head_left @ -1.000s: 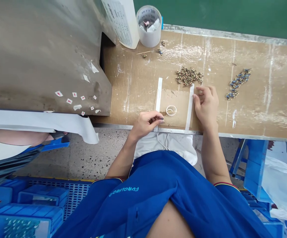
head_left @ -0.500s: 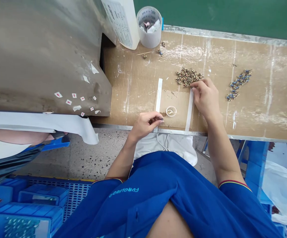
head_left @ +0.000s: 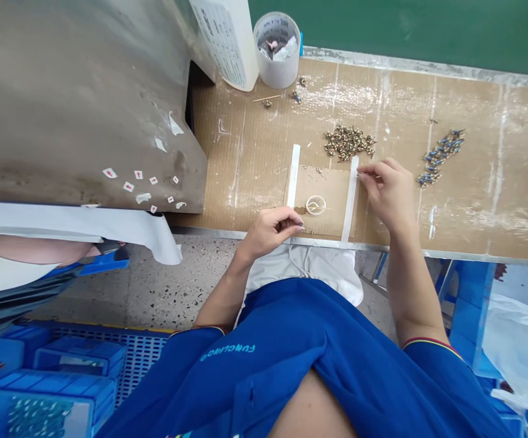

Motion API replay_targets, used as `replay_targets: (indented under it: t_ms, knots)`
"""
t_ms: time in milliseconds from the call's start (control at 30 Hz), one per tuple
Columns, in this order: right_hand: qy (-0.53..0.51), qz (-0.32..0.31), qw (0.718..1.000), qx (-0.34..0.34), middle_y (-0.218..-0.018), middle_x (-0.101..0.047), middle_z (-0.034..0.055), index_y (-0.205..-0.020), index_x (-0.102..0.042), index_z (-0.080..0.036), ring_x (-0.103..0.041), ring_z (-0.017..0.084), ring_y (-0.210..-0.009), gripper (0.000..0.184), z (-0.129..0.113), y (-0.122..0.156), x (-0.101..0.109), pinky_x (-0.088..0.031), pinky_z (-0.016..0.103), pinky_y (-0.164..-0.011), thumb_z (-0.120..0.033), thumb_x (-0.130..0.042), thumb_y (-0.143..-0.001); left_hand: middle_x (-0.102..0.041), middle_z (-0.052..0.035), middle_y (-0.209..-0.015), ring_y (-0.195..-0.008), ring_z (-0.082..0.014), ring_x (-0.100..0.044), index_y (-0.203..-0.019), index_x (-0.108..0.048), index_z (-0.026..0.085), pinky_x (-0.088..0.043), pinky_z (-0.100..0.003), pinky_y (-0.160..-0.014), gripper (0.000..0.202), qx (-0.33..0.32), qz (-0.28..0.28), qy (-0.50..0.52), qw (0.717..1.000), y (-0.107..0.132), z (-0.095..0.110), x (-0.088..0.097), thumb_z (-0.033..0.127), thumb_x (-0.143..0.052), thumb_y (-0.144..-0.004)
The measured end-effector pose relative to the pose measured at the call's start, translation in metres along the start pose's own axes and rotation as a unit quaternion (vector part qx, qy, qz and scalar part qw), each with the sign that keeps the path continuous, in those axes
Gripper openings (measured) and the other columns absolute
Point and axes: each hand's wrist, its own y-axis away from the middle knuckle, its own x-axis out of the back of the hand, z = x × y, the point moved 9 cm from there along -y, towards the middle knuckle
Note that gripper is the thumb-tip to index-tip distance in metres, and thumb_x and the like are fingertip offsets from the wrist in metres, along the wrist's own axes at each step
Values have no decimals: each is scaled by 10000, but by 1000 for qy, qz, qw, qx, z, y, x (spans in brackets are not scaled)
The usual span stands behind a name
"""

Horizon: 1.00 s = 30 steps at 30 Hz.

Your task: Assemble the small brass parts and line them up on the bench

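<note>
your left hand (head_left: pixel 270 231) sits at 8 o'clock from a thin translucent ring (head_left: pixel 316 205), taking that ring as the clock's centre. its fingers are drawn into a narrow pinch, and you can't tell whether the fingertips (head_left: pixel 298 226) hold anything, because what's there is too small to make out. your right hand (head_left: pixel 389 194) is at 3 o'clock, also in a narrow pinch, with its fingertips (head_left: pixel 361 174) just beside a white tape strip (head_left: pixel 350 198); you can't tell if they hold anything either. the ring lies flat on a square of brown cardboard (head_left: pixel 328 188), between your hands and touching neither. a fine gold-coloured wire (head_left: pixel 323 207) lies across it, its long axis running from 9 to 3 o'clock and poking out toward 3.

the tape strip runs roughly 12 to 6, and a second white tape strip (head_left: pixel 294 175) runs alongside it at 9 o'clock. a rough heap of small brass fittings (head_left: pixel 348 143) sits at 1 o'clock, and a looser line of blue-and-brass fittings (head_left: pixel 441 157) lies beyond your right hand. the corrugated cardboard worktop (head_left: pixel 487 207) ends in a metal edge (head_left: pixel 246 234) just below your left hand. a frosted cup (head_left: pixel 277 50) stands at 11 o'clock.
</note>
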Motion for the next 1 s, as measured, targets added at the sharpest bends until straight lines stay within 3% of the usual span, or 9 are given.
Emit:
replay_targets:
  t_ms: [133, 300, 500, 700, 1000]
  knots:
    - [-144, 8, 985, -96, -834, -755, 38, -908, -742, -205, -714, 177, -731, 98, -3, 37, 5, -604, 337, -706, -265, -697, -845, -672, -23, -763, -616, -82, -566, -867, -682, 142, -442, -181, -555, 95, -28, -6, -22, 999, 2, 10, -5, 214, -675, -929]
    - [-328, -37, 929, -165, -762, -761, 22, -880, -743, -216, -731, 167, -678, 198, -26, 78, -25, -629, 310, -650, -384, -812, -801, -652, -13, -763, -589, -69, -514, -891, -688, 140, -428, -186, -563, 65, -61, 14, -67, 996, 2, 20, -6, 176, -663, -939]
    - [-423, -66, 879, -210, -710, -742, 3, -844, -730, -233, -711, 147, -650, 304, -47, 98, -59, -614, 275, -614, -507, -838, -772, -674, -29, -791, -614, -80, -543, -924, -697, 136, -437, -194, -572, 76, -89, 19, -91, 992, 4, 20, -8, 179, -642, -954]
    - [-418, -70, 877, -225, -722, -745, 14, -841, -713, -218, -706, 146, -652, 364, -48, 104, -72, -618, 284, -624, -557, -822, -770, -649, -16, -731, -608, -87, -539, -852, -677, 138, -426, -203, -568, 130, -104, 23, -106, 989, 5, 19, -11, 208, -648, -958]
    - [-406, -67, 885, -219, -800, -773, 34, -876, -716, -222, -731, 160, -711, 367, -49, 106, -73, -619, 300, -667, -570, -799, -791, -642, -9, -724, -608, -93, -540, -835, -669, 147, -427, -215, -581, 151, -90, 20, -119, 989, 5, 18, -11, 224, -642, -962]
